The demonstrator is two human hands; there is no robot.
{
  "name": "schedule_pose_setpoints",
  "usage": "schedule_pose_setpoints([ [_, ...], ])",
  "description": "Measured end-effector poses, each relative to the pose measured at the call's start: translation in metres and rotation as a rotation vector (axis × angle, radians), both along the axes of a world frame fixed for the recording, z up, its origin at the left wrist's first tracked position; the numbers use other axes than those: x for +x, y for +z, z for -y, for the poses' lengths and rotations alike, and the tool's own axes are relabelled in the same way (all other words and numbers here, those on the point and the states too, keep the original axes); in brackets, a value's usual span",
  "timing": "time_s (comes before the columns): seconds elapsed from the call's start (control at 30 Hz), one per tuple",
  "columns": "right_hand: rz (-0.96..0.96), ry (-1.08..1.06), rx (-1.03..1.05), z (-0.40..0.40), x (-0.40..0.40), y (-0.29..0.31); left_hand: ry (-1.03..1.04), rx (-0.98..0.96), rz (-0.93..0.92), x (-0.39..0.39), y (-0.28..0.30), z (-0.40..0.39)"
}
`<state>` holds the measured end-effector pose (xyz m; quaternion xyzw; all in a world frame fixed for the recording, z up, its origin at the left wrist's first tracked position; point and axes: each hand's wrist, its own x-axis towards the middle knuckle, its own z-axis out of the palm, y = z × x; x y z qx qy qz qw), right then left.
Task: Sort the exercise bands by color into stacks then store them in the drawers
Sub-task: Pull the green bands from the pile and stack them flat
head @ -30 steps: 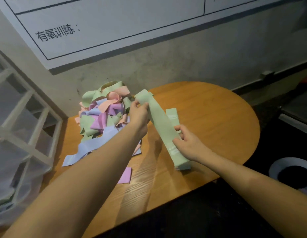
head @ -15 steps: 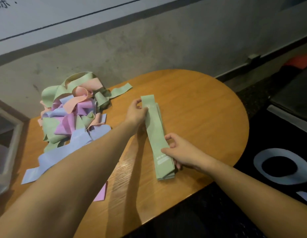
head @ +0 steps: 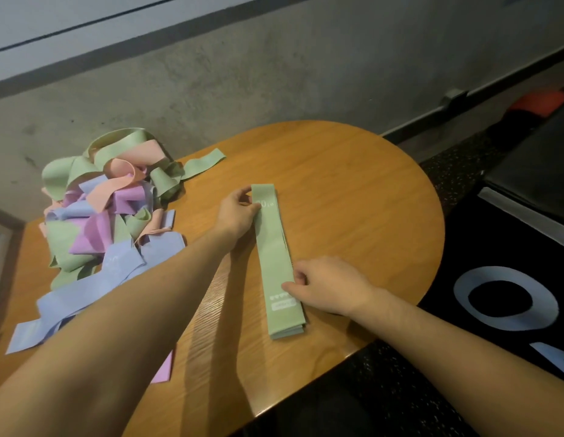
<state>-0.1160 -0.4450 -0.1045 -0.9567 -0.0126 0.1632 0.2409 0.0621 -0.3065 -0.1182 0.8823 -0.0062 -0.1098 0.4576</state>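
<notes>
Both hands, the left hand (head: 239, 209) and right hand (head: 321, 287), are now pinching the green stack (head: 276, 257), lowered flat onto the tabletop (head: 353, 190); green is growing.

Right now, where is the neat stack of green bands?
The green stack lies flat mid-table, right of the mixed pile, with the left hand at its far end and the right hand near its close end.

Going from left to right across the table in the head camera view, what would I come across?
Tangled pile of mixed bands → left hand → flat green band stack → right hand → bare table edge
</notes>
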Motion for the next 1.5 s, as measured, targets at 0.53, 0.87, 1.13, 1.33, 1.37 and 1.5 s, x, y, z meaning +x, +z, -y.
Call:
schedule_pose_setpoints([
  [0.53,0.05,-0.111,0.258,0.006,-0.032,-0.002,-0.314,0.246,-0.008,-0.095,0.015,-0.048],
  [0.87,0.185,-0.096,0.119,-0.013,-0.053,-0.005,-0.619,0.363,0.01,-0.166,0.017,-0.067],
  [1.13,0.17,-0.093,0.088,-0.027,-0.067,-0.003,-0.702,0.446,0.06,-0.182,0.024,-0.068],
  [1.33,0.143,-0.082,0.125,-0.023,-0.074,-0.001,-0.61,0.388,0.075,-0.19,0.019,-0.072],
  [1.37,0.146,-0.084,0.123,-0.023,-0.074,-0.001,-0.595,0.387,0.091,-0.191,0.018,-0.072],
  [1.5,0.163,-0.103,0.117,-0.022,-0.076,-0.001,-0.558,0.352,0.088,-0.198,0.018,-0.07],
])
